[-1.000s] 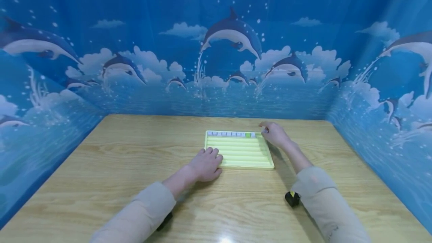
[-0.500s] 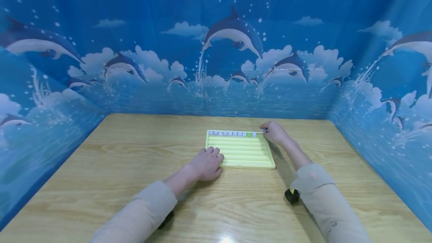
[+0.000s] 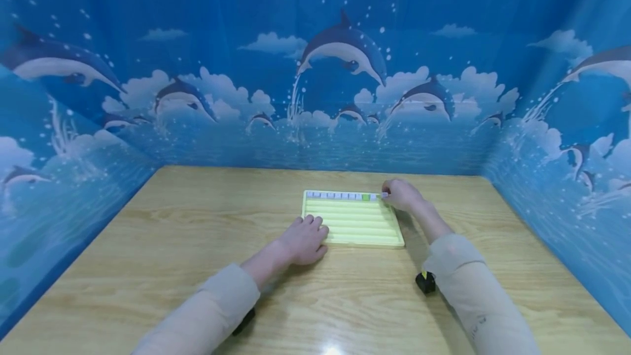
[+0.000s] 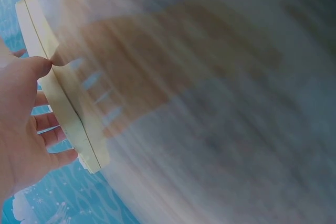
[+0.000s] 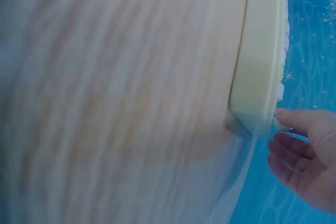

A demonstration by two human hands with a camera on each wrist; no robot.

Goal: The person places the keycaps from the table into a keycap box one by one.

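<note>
A pale yellow-green tray [image 3: 357, 223] with ridged rows lies on the table. Along its back row stand several small white tiles [image 3: 335, 195], with a green tile [image 3: 366, 197] near their right end. My left hand [image 3: 302, 241] holds the tray's front left corner, thumb against the front wall and fingers over the edge. At the back right corner, my right hand [image 3: 403, 195] pinches another small white tile [image 5: 282, 126] between thumb and index finger, just past the row's end. Its other fingers are loosely bent in the right wrist view. Markings on the tiles are too small to read.
The wooden table [image 3: 212, 212] spreads around the tray. A blue curtain [image 3: 236, 141] printed with dolphins encloses the back and both sides. Black wrist devices [image 3: 425, 282] hang below the sleeves.
The right hand has shifted slightly, bringing its tile down toward the right end of the row, and the tile has turned in the fingers. The left hand stays on the tray.
</note>
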